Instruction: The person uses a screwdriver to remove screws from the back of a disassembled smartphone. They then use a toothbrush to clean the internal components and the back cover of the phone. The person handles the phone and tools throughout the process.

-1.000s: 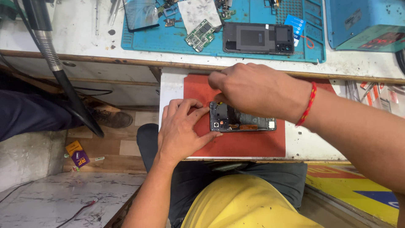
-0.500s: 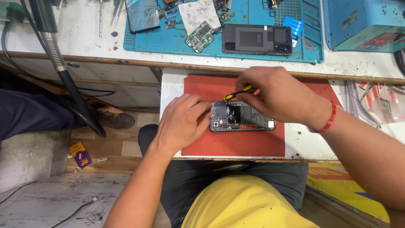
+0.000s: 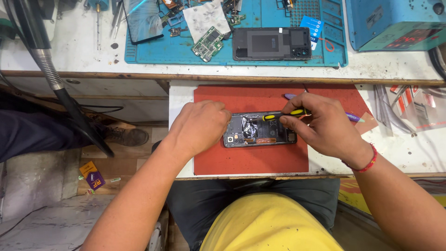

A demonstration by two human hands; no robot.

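Observation:
An opened phone [image 3: 260, 132] with its back removed lies on a red mat [image 3: 251, 158] on a small white pull-out shelf. My left hand [image 3: 202, 125] rests curled on the phone's left end and holds it down. My right hand [image 3: 320, 125] pinches a small screwdriver with a yellow and black handle [image 3: 283, 115], its tip over the phone's upper middle. A red thread band circles my right wrist.
Behind, a blue work mat [image 3: 325, 51] carries a dark phone back cover [image 3: 272, 44], a green circuit board [image 3: 207, 44] and small parts. A blue box-shaped machine [image 3: 395, 23] stands at the far right. A flexible metal hose [image 3: 46, 65] hangs at left. A purple pen [image 3: 355, 117] lies behind my right hand.
My right hand has shifted right and lowered the screwdriver flat across the phone's top. My left hand has stayed on the phone's left end.

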